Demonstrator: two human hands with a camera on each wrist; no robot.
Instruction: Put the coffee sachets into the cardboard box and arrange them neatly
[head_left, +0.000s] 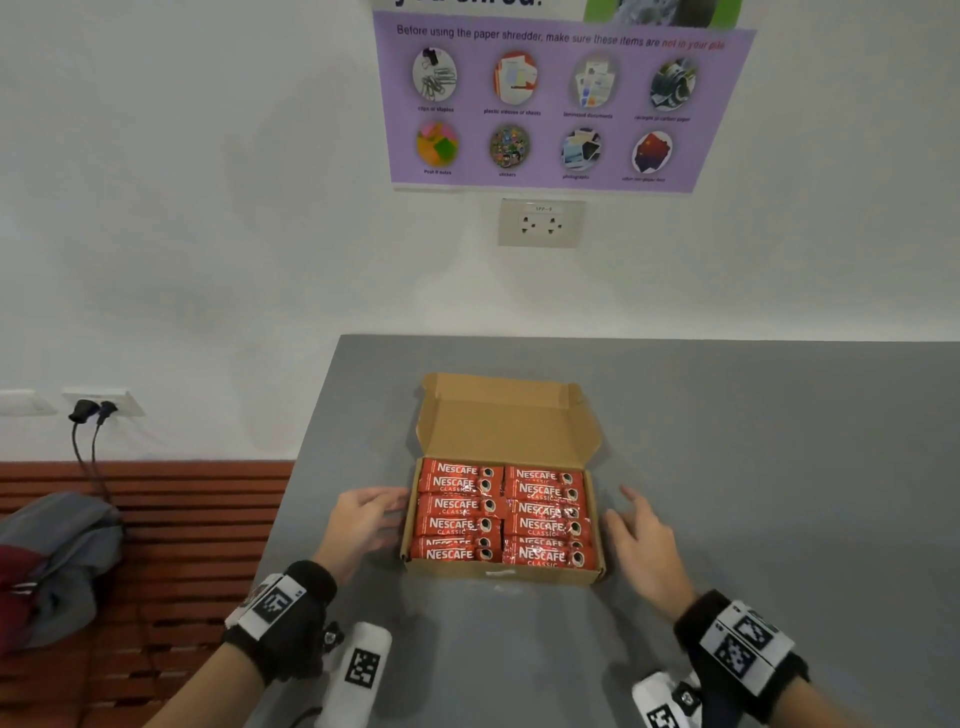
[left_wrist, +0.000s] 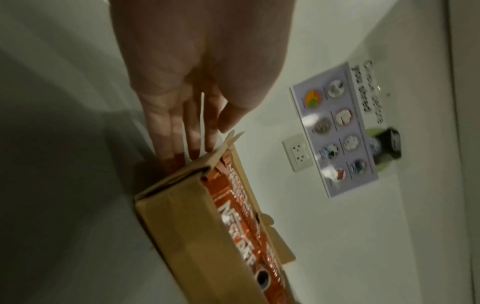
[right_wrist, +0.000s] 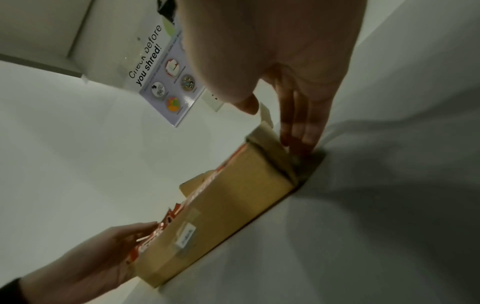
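A shallow cardboard box (head_left: 498, 576) sits on the grey table (head_left: 753, 441) with its lid (head_left: 506, 421) tipped back. Several red coffee sachets (head_left: 501, 512) lie in it in two neat columns, labels up. My left hand (head_left: 363, 522) is at the box's left side, fingers straight and reaching along the wall (left_wrist: 182, 216). My right hand (head_left: 641, 540) is just off the right side, fingers straight beside the wall (right_wrist: 228, 205). Neither hand holds anything. Whether the fingertips touch the box is unclear.
The table's left edge (head_left: 291, 493) runs close to my left hand, with a slatted wooden bench (head_left: 197, 519) and a grey bag (head_left: 57, 561) beyond it. A white wall with a socket (head_left: 540, 222) and a purple poster (head_left: 556, 104) rises behind the table.
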